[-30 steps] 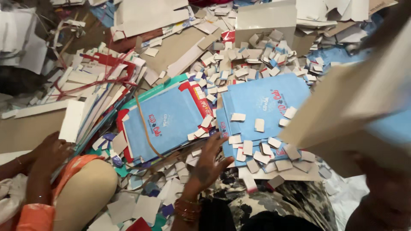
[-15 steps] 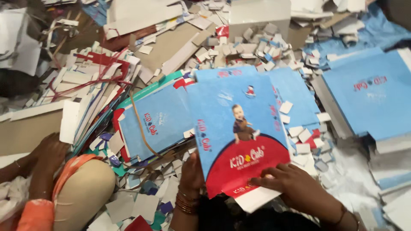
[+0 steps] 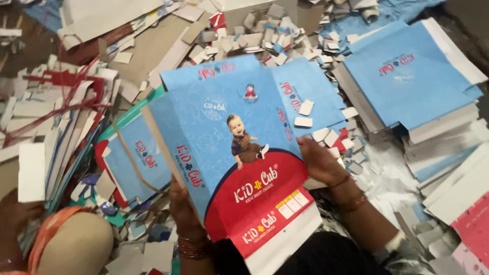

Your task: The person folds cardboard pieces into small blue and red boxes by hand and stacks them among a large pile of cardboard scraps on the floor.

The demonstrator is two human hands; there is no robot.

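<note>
Blue and red printed cardboard, a flat unfolded carton blank (image 3: 239,153), is held up between both hands above a littered floor. The left hand (image 3: 184,206) closes its fingers around the blank's lower left edge; the right hand (image 3: 318,160) clamps the right edge, thumb on the printed face. Beneath and to the left of the left hand lies a loose pile of similar blanks (image 3: 127,158); beyond the right hand sits a neater stack of blue blanks (image 3: 407,81). Small cardboard offcuts (image 3: 285,35) lie scattered ahead of both hands. The thin sheet could likely bend or crease under the edge grips, or slip down into the scraps.
</note>
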